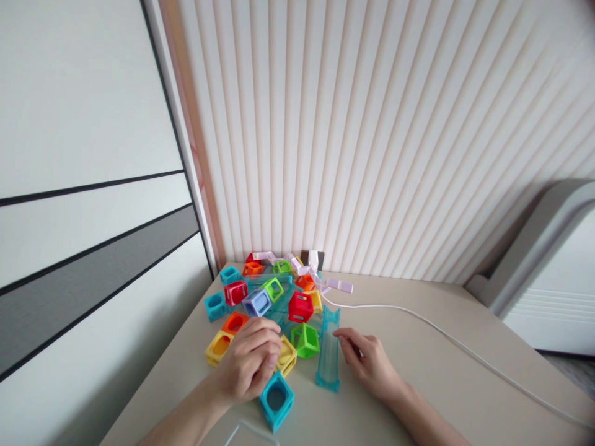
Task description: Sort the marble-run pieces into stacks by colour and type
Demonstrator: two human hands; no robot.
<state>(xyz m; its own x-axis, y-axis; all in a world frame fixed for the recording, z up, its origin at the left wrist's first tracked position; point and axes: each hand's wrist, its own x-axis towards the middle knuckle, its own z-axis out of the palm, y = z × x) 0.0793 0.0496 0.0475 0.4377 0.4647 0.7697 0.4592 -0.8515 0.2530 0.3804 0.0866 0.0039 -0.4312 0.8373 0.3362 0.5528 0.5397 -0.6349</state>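
Note:
My left hand (253, 359) is curled closed above the toy cubes, and whatever it may hold is hidden inside the fingers. Just below it, a teal cube block (275, 402) with a round hole rests tilted on the table. A yellow cube block (287, 356) is partly hidden behind that hand. To the right lies a clear teal track piece (330, 353), lengthwise. My right hand (367, 359) is beside it, index finger stretched to the track's edge, the other fingers loosely bent, holding nothing visible. A green cube block (305, 340) sits left of the track.
Behind my hands is a pile with a red cube block (300, 307), a lilac cube block (257, 302) and several others. A white cable (418, 316) crosses the table (432, 378) on the right. A ribbed wall (325, 142) closes off the back, a white cabinet (83, 248) the left.

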